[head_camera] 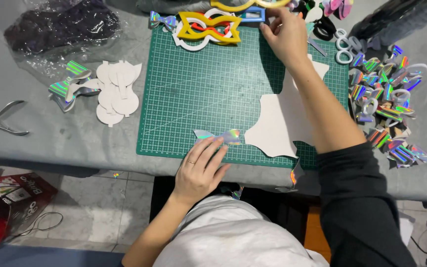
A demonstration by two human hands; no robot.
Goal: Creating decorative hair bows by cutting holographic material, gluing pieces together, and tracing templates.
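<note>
Pressing down with flat, spread fingers, the left hand [199,170] rests at the near edge of the green cutting mat [208,89]; it is not clenched and it grasps nothing, only the fingertips touch the holographic bow piece [218,137]. This piece lies just at 12 o'clock from the fingers, flat on the mat, close to the mat's near border.

The right hand [285,34] reaches far to the 12 o'clock side of the mat, with the fingers curled near the yellow bow-shaped template [208,27]. I cannot tell if it grips something there.

Under the right forearm lies a white cut-out sheet [277,123], at 3 o'clock from the bow piece and just beside it, not touching as far as I see. The middle of the mat, at 12 o'clock from the bow piece, is bare.

At 9 o'clock, off the mat, there are white bow cut-outs [117,91], a finished holographic bow [67,84] and metal pliers [1,118]. At 3 o'clock, beyond the mat's right edge, a pile of holographic pieces [386,99] fills the table [75,143].
</note>
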